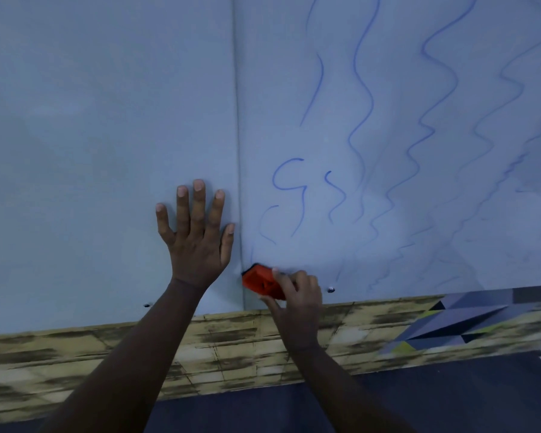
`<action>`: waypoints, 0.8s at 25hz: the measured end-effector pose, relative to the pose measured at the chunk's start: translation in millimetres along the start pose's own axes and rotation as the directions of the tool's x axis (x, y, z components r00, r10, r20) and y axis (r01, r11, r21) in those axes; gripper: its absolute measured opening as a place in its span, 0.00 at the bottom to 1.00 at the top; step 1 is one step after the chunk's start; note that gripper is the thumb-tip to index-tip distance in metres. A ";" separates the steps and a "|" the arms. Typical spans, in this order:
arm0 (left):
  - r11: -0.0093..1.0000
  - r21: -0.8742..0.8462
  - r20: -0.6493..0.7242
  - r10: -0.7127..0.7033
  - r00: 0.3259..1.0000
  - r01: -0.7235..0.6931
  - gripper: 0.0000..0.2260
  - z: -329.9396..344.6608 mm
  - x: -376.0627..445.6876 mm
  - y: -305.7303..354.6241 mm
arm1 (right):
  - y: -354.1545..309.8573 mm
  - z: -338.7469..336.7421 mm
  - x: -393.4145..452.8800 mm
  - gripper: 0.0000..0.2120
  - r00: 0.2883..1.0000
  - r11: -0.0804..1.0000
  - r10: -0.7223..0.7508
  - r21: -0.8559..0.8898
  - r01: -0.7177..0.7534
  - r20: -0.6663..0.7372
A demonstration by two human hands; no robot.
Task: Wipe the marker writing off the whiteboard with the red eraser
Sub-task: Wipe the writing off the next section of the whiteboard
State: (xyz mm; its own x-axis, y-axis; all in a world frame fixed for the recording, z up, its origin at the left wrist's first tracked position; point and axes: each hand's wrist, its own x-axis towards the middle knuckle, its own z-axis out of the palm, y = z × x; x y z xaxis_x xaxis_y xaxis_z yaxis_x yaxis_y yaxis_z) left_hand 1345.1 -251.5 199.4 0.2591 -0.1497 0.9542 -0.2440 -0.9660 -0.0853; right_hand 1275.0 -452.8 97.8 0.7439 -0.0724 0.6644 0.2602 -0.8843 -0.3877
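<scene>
The whiteboard fills most of the view, with a vertical seam running down to its bottom edge. The panel left of the seam carries no writing; the panel to the right is covered with blue marker writing, wavy lines running from the top toward the bottom edge, with shorter loops close to the seam. Open board stretches above and to the right of the eraser, while the bottom edge lies just beneath it.

The red eraser sits against the board at the foot of the seam, near the bottom edge. Its long axis tilts, its upper left end pointing at the seam and its lower right end hidden under the right hand. That hand grips it, fingers curled over the top and thumb pressed along the lower side.

The left hand lies flat on the left panel just beside the seam, fingers spread and straight, its thumb close to the eraser's upper end.

Two small screw heads sit along the bottom edge. Below runs a yellowish patterned wall strip, with grey and yellow geometric shapes at right.
</scene>
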 end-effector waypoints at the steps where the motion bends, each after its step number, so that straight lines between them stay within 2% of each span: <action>1: 1.000 -0.001 0.001 0.004 1.000 -0.004 0.31 0.3 -1.7 -0.8 | 1.6 4.4 -4.4 0.32 0.998 0.998 -0.052 -0.044 0.054 0.029; 3: 0.999 0.020 -0.002 0.033 0.999 -0.033 0.31 1.9 -5.6 -4.6 | 2.0 3.4 -3.4 0.33 0.995 0.994 -0.091 -0.056 0.093 0.036; 5: 0.997 0.044 -0.005 0.063 0.998 -0.063 0.33 3.1 -8.9 -8.7 | -3.6 -9.2 9.3 0.30 0.998 0.998 -0.056 0.002 0.056 -0.009; 8: 0.996 0.055 -0.016 0.068 0.998 -0.067 0.33 5.9 -13.3 -9.9 | -17.5 -42.0 42.9 0.29 0.976 0.972 0.159 0.198 -0.128 -0.151; 11: 0.996 0.053 -0.025 0.077 0.997 -0.076 0.33 7.3 -14.8 -9.9 | -21.3 -75.0 69.2 0.25 0.861 0.795 0.457 0.536 -0.284 -0.223; 13: 0.995 0.052 -0.027 0.084 0.996 -0.083 0.33 7.0 -15.1 -10.4 | -16.2 -84.7 73.0 0.23 0.788 0.681 0.581 0.652 -0.334 -0.203; 14: 0.995 0.051 -0.028 0.083 0.996 -0.082 0.33 6.7 -15.2 -10.2 | -15.3 -87.0 72.9 0.22 0.771 0.657 0.607 0.668 -0.349 -0.194; 17: 0.996 0.047 -0.032 0.074 0.997 -0.073 0.33 8.0 -16.5 -9.5 | -21.5 -93.1 78.4 0.23 0.782 0.700 0.578 0.634 -0.328 -0.233; 20: 0.997 0.040 -0.040 0.068 0.997 -0.066 0.32 9.1 -16.7 -8.3 | -31.9 -85.2 82.8 0.27 0.876 0.837 0.402 0.494 -0.233 -0.267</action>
State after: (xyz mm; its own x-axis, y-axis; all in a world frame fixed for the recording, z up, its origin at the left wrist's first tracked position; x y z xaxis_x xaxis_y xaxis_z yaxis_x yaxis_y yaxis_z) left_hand 1351.3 -242.9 181.6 0.2042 -0.2064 0.9569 -0.2233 -0.9616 -0.1598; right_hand 1275.8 -469.9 219.7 0.5915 -0.5421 0.5969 0.3485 -0.4957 -0.7955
